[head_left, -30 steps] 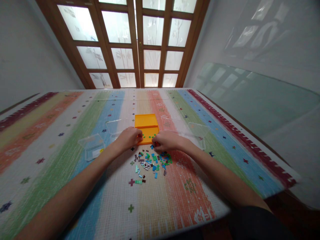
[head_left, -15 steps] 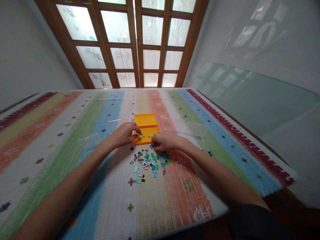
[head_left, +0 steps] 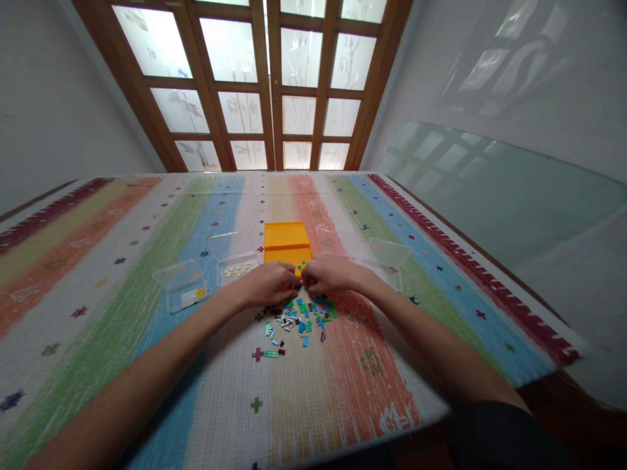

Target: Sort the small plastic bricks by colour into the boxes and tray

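My left hand (head_left: 274,283) is over the near left part of an open orange box (head_left: 285,236), with its fingers bent and closed. Close beside it, my right hand (head_left: 327,274) is pinched at the box's near edge. The fingertips almost meet, and whatever sits between them is too small or hidden to make out. Small green pieces (head_left: 302,264) lie in the box's near half, partly covered by the hands. Just below the hands spreads a loose pile of tiny building bricks (head_left: 304,325) in blue, green, brown, white and grey.
Left of the orange box stands an open clear box (head_left: 236,258) with cream pieces. Farther left, another clear box (head_left: 172,300) holds a yellow piece. A clear box (head_left: 400,281) stands open at the right. Everything rests on a striped tablecloth (head_left: 230,398).
My left hand has moved right and nearer, from the orange box's left side to beside my right hand. The clear boxes on the left are less covered. My right hand has barely shifted.
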Demonstrator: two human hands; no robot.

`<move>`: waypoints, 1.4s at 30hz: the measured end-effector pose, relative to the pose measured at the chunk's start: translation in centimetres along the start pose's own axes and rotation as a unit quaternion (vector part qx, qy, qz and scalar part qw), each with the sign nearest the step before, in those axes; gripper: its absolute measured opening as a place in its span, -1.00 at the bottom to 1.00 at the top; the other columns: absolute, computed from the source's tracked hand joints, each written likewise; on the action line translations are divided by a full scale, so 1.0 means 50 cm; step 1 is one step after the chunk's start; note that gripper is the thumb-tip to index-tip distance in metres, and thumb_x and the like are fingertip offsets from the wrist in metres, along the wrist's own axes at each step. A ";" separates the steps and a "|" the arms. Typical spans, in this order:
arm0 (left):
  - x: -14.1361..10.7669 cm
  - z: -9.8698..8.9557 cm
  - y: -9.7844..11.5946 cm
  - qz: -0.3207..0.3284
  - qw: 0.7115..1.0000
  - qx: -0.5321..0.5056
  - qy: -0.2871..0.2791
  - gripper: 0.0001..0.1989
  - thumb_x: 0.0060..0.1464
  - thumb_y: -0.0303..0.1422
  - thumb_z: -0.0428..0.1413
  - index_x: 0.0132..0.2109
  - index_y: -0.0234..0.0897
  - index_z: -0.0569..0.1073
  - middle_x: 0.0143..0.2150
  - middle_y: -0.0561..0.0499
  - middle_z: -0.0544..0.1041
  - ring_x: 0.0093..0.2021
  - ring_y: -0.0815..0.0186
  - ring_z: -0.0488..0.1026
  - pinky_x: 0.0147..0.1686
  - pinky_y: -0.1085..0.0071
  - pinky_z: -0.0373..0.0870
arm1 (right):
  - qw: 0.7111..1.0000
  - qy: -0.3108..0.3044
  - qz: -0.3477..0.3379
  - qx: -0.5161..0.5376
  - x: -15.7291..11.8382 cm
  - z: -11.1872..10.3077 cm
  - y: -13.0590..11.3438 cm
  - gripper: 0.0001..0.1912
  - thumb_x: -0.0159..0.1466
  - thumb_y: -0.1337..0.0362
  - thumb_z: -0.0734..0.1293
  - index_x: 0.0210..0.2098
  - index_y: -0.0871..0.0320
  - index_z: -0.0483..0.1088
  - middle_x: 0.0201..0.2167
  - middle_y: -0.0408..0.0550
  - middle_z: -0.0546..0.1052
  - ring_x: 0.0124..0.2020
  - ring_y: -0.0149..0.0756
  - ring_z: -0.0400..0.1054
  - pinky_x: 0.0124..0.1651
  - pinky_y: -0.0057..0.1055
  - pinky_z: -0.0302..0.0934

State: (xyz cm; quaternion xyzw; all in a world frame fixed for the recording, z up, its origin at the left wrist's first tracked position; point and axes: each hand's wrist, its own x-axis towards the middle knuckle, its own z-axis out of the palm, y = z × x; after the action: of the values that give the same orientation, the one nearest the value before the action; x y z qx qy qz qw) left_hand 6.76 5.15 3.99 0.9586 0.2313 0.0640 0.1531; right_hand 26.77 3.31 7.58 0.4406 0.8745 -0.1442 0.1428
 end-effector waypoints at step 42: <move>-0.024 0.048 0.059 -0.128 0.988 0.045 0.068 -0.76 0.34 -0.33 0.00 -0.06 -0.24 0.55 -0.26 -0.07 0.64 -0.30 0.23 0.58 -0.26 0.37 0.44 | 0.999 0.002 -0.019 -0.044 -0.029 -0.011 -0.017 -0.70 0.25 0.36 0.36 -0.07 0.21 0.67 -0.19 0.16 0.69 -0.22 -0.14 0.55 -0.30 -0.38 0.19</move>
State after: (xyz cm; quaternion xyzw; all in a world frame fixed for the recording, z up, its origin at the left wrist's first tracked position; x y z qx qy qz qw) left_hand 7.41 1.46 2.61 0.9204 0.3647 0.0983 0.1010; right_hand 26.85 1.98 8.76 0.4178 0.8883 -0.1072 0.1579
